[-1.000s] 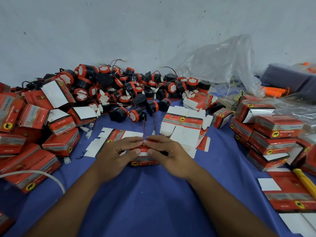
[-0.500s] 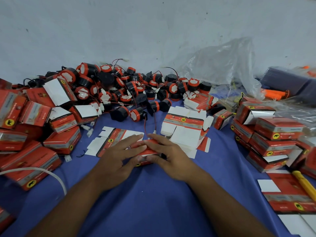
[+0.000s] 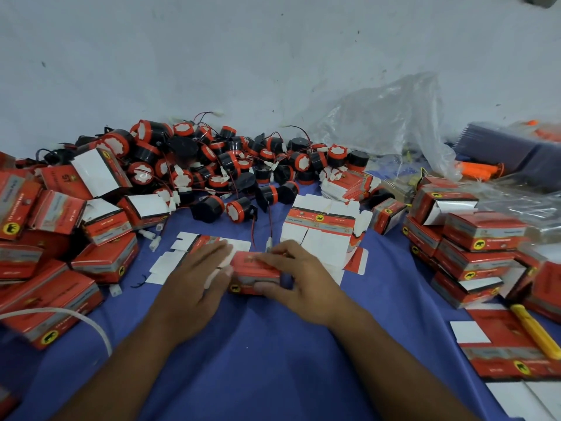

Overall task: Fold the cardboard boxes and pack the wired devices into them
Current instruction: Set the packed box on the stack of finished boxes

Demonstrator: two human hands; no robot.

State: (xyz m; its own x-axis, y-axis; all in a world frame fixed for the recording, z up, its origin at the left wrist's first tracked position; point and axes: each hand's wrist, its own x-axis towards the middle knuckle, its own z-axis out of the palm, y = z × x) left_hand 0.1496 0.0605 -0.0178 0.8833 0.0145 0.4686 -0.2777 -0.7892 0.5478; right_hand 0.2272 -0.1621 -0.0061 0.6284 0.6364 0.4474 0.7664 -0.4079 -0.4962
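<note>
**Two hands at a red box [image 3: 255, 270] on the blue cloth [image 3: 273, 360].**
We see the right hand [image 3: 300, 278] gripping the box, with its fingers over the top and its thumb on the near face. The left hand [image 3: 197, 281] lies flat with straight fingers, its tips at the box's left end. A wire [image 3: 269, 226] ends just behind the box; we cannot tell whether it enters. The devices [image 3: 212, 165] are heaped by the wall, and flat blanks [image 3: 321, 235] lie just behind the hands. Folded boxes form a left stack [image 3: 60, 238] and a right stack [image 3: 473, 244]. A yellow cutter [image 3: 534, 332] rests on a blank at the far right.
</note>
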